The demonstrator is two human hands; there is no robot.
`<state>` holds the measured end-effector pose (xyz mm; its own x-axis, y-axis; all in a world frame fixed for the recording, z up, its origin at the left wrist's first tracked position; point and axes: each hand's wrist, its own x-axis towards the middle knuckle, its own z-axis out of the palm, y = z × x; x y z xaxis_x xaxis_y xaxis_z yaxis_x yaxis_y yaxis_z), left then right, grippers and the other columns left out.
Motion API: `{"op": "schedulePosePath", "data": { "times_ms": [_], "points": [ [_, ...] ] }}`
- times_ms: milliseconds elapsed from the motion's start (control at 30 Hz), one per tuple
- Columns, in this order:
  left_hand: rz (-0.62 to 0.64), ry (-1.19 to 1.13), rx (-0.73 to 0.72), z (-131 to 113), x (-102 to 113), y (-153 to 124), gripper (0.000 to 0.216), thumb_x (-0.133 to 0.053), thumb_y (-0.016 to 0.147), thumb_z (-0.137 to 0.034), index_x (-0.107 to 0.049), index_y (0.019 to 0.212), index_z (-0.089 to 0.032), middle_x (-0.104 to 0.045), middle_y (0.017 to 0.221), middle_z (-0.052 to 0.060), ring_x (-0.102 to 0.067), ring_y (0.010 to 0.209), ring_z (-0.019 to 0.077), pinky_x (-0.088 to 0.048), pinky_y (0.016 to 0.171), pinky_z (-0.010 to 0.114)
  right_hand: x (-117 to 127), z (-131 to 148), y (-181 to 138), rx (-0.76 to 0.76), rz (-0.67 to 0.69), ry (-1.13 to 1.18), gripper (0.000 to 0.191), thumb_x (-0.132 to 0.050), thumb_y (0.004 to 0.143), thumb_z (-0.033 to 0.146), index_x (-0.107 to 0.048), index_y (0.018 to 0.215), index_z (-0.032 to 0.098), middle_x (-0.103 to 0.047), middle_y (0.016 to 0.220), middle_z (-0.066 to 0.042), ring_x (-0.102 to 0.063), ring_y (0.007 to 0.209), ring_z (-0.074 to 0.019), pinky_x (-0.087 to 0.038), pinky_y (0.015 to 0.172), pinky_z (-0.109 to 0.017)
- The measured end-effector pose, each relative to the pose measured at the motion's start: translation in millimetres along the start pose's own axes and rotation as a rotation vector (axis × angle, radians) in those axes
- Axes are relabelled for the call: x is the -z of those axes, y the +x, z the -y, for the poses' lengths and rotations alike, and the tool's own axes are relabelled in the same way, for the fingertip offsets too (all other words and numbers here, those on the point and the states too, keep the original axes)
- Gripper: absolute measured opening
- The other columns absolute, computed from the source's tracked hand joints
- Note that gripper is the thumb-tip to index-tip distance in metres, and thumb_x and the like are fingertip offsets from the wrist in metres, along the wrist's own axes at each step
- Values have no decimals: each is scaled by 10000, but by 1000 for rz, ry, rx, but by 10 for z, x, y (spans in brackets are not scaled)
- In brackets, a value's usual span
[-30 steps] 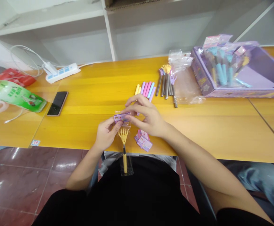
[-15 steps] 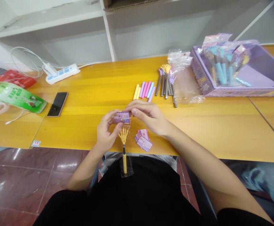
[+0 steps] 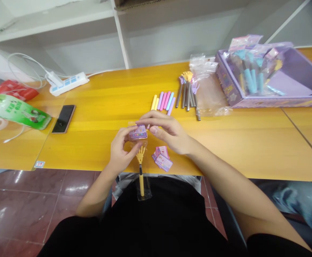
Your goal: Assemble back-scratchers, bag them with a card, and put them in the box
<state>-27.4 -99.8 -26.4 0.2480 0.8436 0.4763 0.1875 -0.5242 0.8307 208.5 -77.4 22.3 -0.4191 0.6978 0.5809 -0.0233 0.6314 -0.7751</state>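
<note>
A clear plastic bag [image 3: 146,185] holds a yellow hand-shaped back scratcher [image 3: 141,185] and hangs over the table's front edge. At its top is a purple printed card [image 3: 139,132]. My left hand [image 3: 121,148] grips the bag's top, fingers at the card's left side and thumb lower down. My right hand [image 3: 169,130] reaches across from the right, fingers stretched over the card's upper edge and thumb apart from them. Beside the bag, several loose printed cards [image 3: 163,159] lie in a small overlapping pile.
Several coloured handle sleeves [image 3: 164,101] and metal-rod back scratchers [image 3: 187,91] lie beyond my hands. Empty plastic bags [image 3: 209,89] rest beside a purple box [image 3: 276,102] with packed scratchers. At left are a phone [image 3: 64,119], a green bottle [image 3: 24,110] and a power strip [image 3: 70,84].
My right fingers have moved left over the card's upper edge. The card's printed face has tilted slightly. My left hand keeps its hold on the bag.
</note>
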Motion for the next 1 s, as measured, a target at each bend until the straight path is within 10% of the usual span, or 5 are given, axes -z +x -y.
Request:
{"op": "schedulePosePath", "data": {
  "times_ms": [1000],
  "points": [
    [-21,93,-55,-24,-11,46,350,-768,984,-231,-675,1319,-273,-683,1259,90,-691,1138,224,-609,931,374,16,96,-6,39,107,-35,509,-498,1137,561,-676,1509,263,-647,1389,-130,-629,1312,-271,-506,1159,-505]
  ]
}}
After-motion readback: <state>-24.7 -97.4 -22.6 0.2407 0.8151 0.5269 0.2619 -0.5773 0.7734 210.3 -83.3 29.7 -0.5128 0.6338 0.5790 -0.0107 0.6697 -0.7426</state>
